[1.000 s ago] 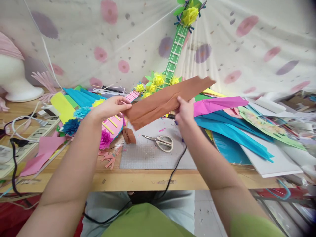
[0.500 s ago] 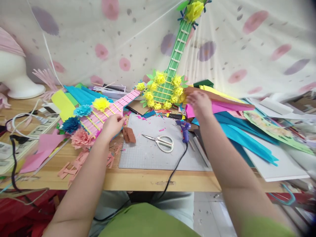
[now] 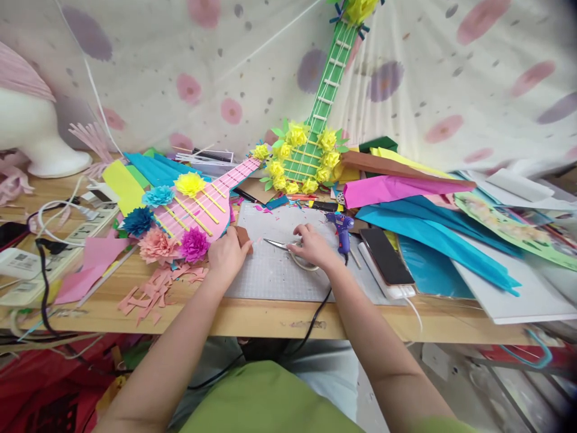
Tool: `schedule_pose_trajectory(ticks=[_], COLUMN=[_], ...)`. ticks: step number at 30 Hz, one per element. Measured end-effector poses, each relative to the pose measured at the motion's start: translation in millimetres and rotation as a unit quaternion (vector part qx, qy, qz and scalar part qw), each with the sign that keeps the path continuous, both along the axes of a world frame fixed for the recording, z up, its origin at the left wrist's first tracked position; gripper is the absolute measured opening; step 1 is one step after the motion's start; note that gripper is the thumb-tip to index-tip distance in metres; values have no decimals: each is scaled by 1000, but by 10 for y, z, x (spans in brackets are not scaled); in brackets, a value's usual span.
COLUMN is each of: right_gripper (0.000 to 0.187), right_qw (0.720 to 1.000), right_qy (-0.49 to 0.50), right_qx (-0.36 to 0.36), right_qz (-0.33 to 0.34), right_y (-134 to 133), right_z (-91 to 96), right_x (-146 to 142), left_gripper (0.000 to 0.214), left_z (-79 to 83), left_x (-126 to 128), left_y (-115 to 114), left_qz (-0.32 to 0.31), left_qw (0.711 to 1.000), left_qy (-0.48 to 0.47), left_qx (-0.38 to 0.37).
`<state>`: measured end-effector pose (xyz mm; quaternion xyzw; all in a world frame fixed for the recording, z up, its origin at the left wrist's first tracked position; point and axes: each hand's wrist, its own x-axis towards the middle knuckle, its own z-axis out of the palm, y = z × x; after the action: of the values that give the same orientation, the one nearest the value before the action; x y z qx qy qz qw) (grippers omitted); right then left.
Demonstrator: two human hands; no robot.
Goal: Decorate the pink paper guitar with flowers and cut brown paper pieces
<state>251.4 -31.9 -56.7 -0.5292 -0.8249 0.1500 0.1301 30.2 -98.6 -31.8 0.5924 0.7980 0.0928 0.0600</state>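
My left hand [image 3: 228, 257] lies closed over a small folded brown paper piece [image 3: 244, 235] at the left edge of the grey cutting mat [image 3: 279, 278]. My right hand [image 3: 312, 248] rests on the white-handled scissors [image 3: 283, 246] in the middle of the mat, fingers curled over the handles. The long brown paper sheet [image 3: 383, 165] lies on the pile of coloured paper at the right. A pink paper guitar [image 3: 202, 207] with flowers lies just left of my left hand.
A blue glue gun [image 3: 344, 227] and a black phone [image 3: 386, 263] lie right of the mat. A green paper guitar [image 3: 321, 108] leans on the spotted cloth backdrop. Blue and pink paper sheets [image 3: 433, 228] cover the right. A power strip [image 3: 58, 246] and cables sit left.
The long brown sheet went from both hands onto the pile at the right. Both hands then dropped to the mat, left onto the small brown piece, right onto the scissors.
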Motion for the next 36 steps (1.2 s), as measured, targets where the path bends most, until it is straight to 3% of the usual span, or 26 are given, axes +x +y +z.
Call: schedule_pose_trajectory(ticks=[6, 14, 19, 24, 26, 31, 33, 36], right_gripper=[26, 30, 17, 12, 17, 61, 48, 13], right_qw=[999, 996, 986, 983, 978, 952, 947, 955], right_qy=[-18, 15, 76, 130, 177, 302, 314, 293], right_qx=[39, 85, 147, 131, 105, -5, -30, -31], right_qz=[-13, -8, -32, -10, -17, 39, 64, 33], right_y=[-73, -126, -130, -153, -161, -74, 22, 192], right_z=[-108, -142, -200, -241, -235, -185, -162, -128], right_x=[87, 116, -42, -180, -203, -276, -321, -362], left_gripper=[34, 29, 20, 12, 11, 10, 10, 18], left_z=[-62, -181, -291, -281, -268, -286, -297, -294], left_x=[12, -89, -137, -103, -75, 20, 75, 168], left_y=[-34, 29, 87, 101, 88, 128, 205, 360], left_qz=[9, 11, -6, -16, -26, -114, -137, -145], left_qw=[998, 976, 963, 943, 932, 905, 897, 893], left_qy=[-54, -175, -175, -198, -218, -282, -296, -320], left_qx=[-13, 130, 207, 268, 287, 298, 298, 280])
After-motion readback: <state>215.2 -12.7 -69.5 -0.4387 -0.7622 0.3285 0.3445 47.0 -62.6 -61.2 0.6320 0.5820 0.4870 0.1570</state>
